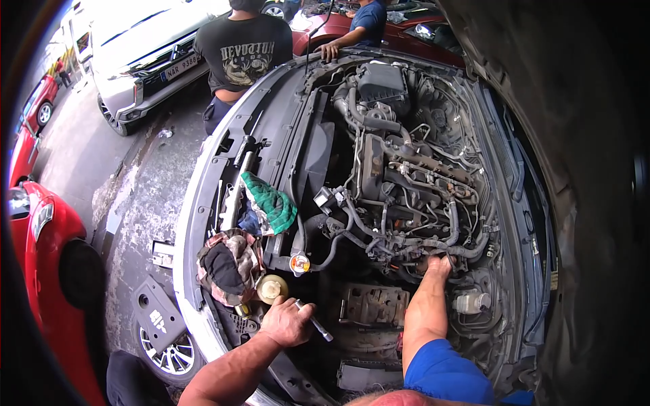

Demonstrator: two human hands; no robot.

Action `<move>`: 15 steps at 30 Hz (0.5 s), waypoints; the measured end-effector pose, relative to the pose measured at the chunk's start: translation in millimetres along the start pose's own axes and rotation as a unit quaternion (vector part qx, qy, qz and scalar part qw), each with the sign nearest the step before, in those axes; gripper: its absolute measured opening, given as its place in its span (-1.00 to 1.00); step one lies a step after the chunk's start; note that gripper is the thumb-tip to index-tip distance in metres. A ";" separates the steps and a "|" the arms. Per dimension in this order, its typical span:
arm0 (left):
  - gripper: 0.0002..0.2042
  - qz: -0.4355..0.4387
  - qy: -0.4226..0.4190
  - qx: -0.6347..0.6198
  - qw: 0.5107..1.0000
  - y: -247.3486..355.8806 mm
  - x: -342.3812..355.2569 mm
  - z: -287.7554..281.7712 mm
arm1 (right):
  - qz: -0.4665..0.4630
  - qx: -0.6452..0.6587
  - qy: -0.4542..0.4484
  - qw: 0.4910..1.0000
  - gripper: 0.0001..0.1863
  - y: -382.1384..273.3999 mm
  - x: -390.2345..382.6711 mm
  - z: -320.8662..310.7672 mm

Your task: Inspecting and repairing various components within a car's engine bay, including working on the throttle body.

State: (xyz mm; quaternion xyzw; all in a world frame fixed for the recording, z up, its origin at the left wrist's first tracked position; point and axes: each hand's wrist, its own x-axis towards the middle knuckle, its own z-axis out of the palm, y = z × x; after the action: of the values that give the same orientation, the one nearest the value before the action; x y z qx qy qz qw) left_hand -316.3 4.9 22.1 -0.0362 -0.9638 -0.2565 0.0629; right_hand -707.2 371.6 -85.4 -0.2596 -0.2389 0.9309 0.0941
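My left hand point(288, 322) is closed around a slim chrome socket wrench point(319, 326), which slants down to the right over the front of the engine bay. Just beyond that hand stands a yellowed plastic reservoir point(271, 288) with a round cap. My right arm, in a blue sleeve, stretches forward, and my right hand point(437, 264) reaches in among hoses and wiring at the near end of the engine point(406, 176). Its fingertips are hidden by those parts, so whether they grip anything does not show.
Rags point(233, 267), a green cloth point(269, 203) and metal tools lie along the car's front edge. An empty-looking battery tray point(374, 306) sits between my arms. The raised hood point(582, 203) hangs at right. A wheel point(169, 355) lies on the floor. Two people stand beyond the car.
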 end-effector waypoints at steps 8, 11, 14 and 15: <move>-0.59 -0.005 -0.008 0.008 1.000 -0.7 0.3 0.5 | 0.002 -0.030 -0.005 1.000 -0.46 0.2 0.0 2.1; -0.59 0.005 0.011 0.007 1.000 -1.1 -0.4 3.8 | -0.006 -0.041 -0.020 0.999 -0.48 -3.9 3.7 -2.1; -0.60 -0.001 0.002 0.008 1.000 0.3 0.2 0.6 | 0.005 -0.020 -0.015 1.000 -0.50 -1.7 5.9 -2.4; -0.60 -0.003 -0.002 0.006 1.000 0.2 -0.1 1.3 | -0.002 -0.026 -0.022 0.999 -0.50 -1.9 5.3 -2.1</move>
State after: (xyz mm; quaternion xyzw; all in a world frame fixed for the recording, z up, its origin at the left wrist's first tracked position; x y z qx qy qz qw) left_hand -316.4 5.7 21.0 -0.0332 -0.9657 -0.2504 0.0607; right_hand -710.5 375.6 -88.4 -0.2406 -0.2654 0.9299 0.0837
